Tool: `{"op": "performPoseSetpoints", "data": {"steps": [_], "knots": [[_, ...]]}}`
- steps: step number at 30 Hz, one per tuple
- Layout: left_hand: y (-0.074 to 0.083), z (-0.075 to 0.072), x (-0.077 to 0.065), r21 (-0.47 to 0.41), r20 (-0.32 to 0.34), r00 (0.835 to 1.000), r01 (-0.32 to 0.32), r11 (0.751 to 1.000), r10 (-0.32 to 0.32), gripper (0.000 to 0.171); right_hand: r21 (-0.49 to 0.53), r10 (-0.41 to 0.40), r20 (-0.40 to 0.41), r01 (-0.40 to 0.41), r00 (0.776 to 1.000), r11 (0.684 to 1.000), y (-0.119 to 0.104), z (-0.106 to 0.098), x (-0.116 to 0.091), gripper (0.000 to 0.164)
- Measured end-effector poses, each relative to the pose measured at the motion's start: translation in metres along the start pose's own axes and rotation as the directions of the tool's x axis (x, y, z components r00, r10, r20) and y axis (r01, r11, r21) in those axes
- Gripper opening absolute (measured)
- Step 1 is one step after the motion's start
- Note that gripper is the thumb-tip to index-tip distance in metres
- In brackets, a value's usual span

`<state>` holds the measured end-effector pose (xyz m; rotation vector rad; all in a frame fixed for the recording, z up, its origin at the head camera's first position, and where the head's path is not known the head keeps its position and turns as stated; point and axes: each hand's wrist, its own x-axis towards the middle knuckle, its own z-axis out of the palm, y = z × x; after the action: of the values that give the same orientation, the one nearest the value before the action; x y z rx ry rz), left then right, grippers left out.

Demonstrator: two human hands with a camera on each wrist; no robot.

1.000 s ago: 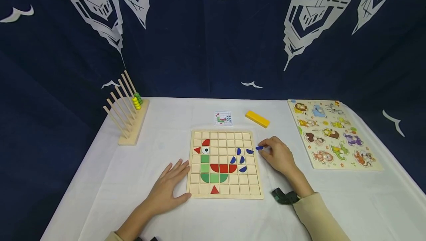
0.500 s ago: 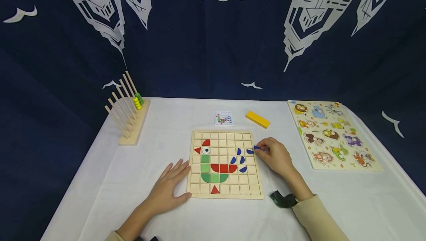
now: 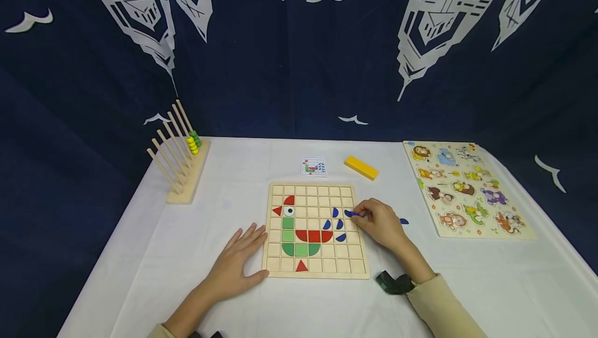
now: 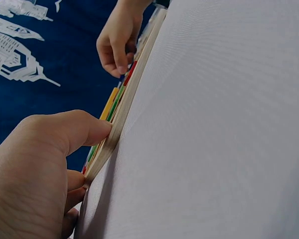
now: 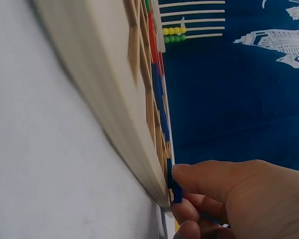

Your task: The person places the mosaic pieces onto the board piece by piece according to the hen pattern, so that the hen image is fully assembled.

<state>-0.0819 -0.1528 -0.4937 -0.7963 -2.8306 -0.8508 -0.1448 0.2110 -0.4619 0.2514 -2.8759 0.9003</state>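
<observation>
My left hand point(image 3: 235, 265) lies with straight, spread fingers along the left edge of a wooden grid board point(image 3: 329, 265); its thumb point(image 4: 92, 130) touches the board's edge in the left wrist view. At the board's right side, my right hand point(image 3: 384, 225) pinches a blue curved piece point(image 5: 177, 191) between thumb and fingers, over a cell in the last column. Several blue pieces point(image 3: 340, 224) sit in cells nearby. Red pieces point(image 3: 314, 236), green squares point(image 3: 288, 222) and an eye piece point(image 3: 288, 211) form a bird shape on the board.
Another blue piece point(image 3: 404, 221) lies on the table right of my hand. Behind the board are a small pattern card point(image 3: 313, 166) and a yellow block point(image 3: 361, 167). A bead rack point(image 3: 187, 177) stands left; an animal puzzle board point(image 3: 467, 192) lies right.
My right hand has moved left and slightly nearer, bringing the blue piece from beside the board onto its right column. A blue piece on the table has come into view. My left hand stays still.
</observation>
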Motion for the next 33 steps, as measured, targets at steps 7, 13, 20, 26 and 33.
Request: {"op": "performPoseSetpoints", "data": {"steps": [7, 13, 20, 26, 33], "knots": [[0.000, 0.001, 0.001, -0.001, 0.001, 1.000, -0.004, 1.000, 0.004, 0.079, 0.019, -0.014, 0.000, 0.014, 1.000, 1.000, -0.002, 0.001, -0.004, 0.010], [0.000, 0.002, 0.002, 0.007, 0.005, 1.000, -0.009, 1.000, 0.009, 0.079, -0.015, -0.039, 0.018, 0.040, 0.999, 0.999, -0.007, 0.001, -0.011, 0.011], [-0.001, 0.005, 0.003, 0.003, 0.001, 1.000, -0.012, 1.000, 0.012, 0.079, -0.064, -0.051, -0.016, 0.050, 0.999, 0.997, -0.007, -0.005, -0.016, 0.012], [-0.001, 0.005, 0.002, 0.018, 0.001, 1.000, -0.017, 1.000, 0.017, 0.079, -0.119, 0.003, -0.129, -0.019, 0.992, 0.993, 0.015, -0.029, -0.019, 0.011], [-0.001, 0.002, 0.000, 0.009, -0.015, 1.000, -0.012, 1.000, 0.012, 0.079, -0.149, 0.069, -0.146, -0.091, 0.987, 0.985, 0.044, -0.048, -0.021, 0.018]]}}
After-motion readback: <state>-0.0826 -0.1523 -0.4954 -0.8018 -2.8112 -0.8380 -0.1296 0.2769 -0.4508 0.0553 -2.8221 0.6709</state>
